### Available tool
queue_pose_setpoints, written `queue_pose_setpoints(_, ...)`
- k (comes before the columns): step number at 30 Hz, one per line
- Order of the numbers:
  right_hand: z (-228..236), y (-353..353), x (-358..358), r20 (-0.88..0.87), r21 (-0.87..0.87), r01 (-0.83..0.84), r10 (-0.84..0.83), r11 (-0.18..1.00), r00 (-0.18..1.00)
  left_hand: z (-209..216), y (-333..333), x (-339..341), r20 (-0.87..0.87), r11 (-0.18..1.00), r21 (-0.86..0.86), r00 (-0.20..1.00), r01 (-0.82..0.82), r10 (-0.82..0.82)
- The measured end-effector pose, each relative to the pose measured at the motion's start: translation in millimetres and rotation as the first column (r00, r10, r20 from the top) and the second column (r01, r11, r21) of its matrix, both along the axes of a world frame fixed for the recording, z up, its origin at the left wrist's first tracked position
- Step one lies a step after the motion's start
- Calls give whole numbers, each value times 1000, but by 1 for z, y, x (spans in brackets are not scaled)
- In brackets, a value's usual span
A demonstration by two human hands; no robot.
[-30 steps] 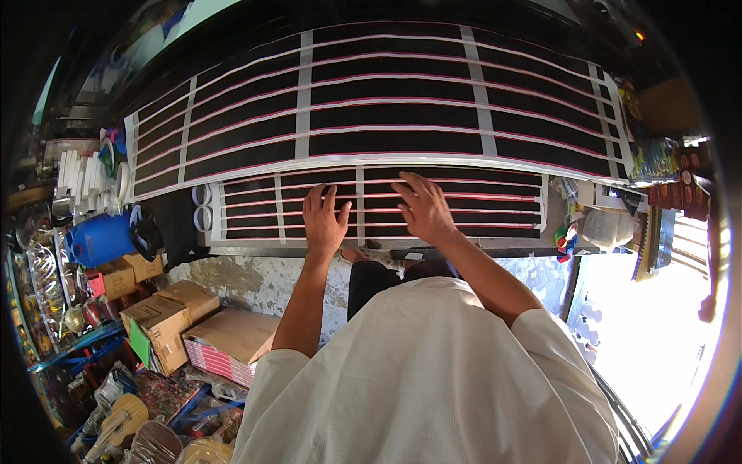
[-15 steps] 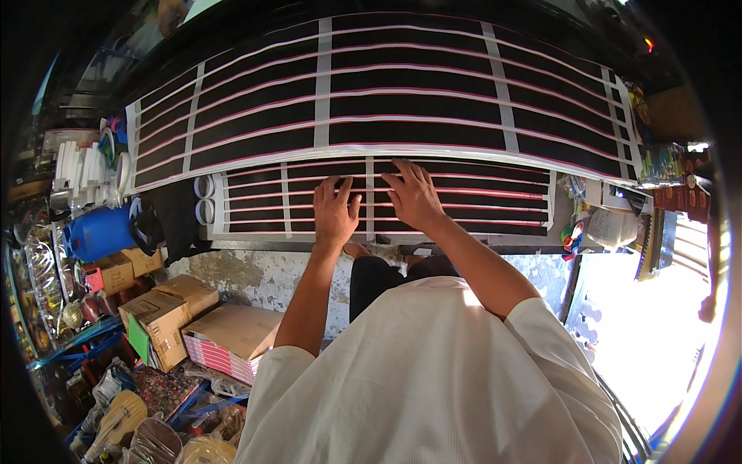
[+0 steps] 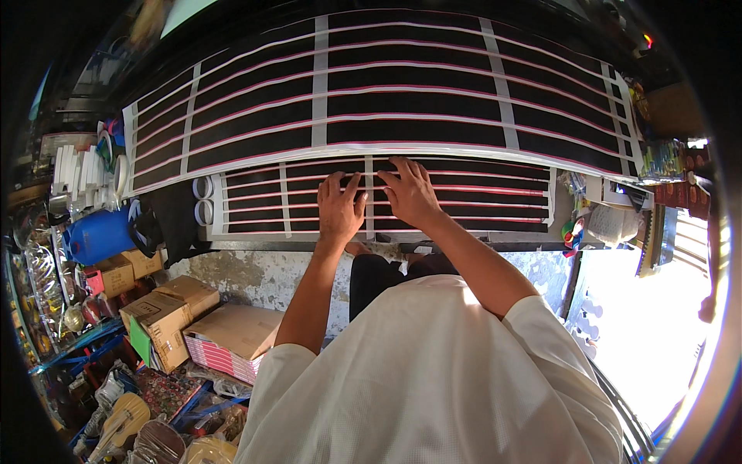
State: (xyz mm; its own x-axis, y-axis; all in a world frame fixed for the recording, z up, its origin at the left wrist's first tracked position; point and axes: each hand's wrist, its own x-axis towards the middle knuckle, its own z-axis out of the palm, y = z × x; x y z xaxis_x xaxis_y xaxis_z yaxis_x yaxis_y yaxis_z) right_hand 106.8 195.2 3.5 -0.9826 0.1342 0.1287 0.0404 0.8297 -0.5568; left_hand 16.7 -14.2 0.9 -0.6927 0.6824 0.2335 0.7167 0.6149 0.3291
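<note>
A black sheet with white and red stripes (image 3: 471, 212) lies in front of me, crossed by pale vertical bands. My left hand (image 3: 338, 207) rests on it left of a pale band near its middle, fingers spread and pointing away from me. On the right side of that band, my right hand (image 3: 411, 195) lies with its fingers apart, the fingertips near the sheet's far side. Neither hand grips anything. Beyond them a larger stack of similar striped sheets (image 3: 413, 104) overhangs the far edge of the nearer sheet and hides what is under it.
White tape rolls (image 3: 203, 211) stand at the sheet's left end, near a blue container (image 3: 97, 234). Cardboard boxes (image 3: 168, 325) and a small guitar-shaped item (image 3: 124, 421) sit low on the left. To the right hangs a whitish bundle (image 3: 613, 225) beside a bright opening.
My left hand has slid slightly right, closer to the pale middle band. My right hand has shifted slightly left. The sheets lie as before.
</note>
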Motion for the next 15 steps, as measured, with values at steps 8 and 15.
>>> queue_pose_setpoints(8, -1, -1, 0, -2, 27, 0, 0, 1000, 1000, -1, 1, 3, -11, 997, -73, 1000, -12, 11)
queue_pose_setpoints(15, 1, -1, 1, 43, 49, -4, 2, 999, 999, -13, -1, 4, 28, 993, -113, 999, -28, 31)
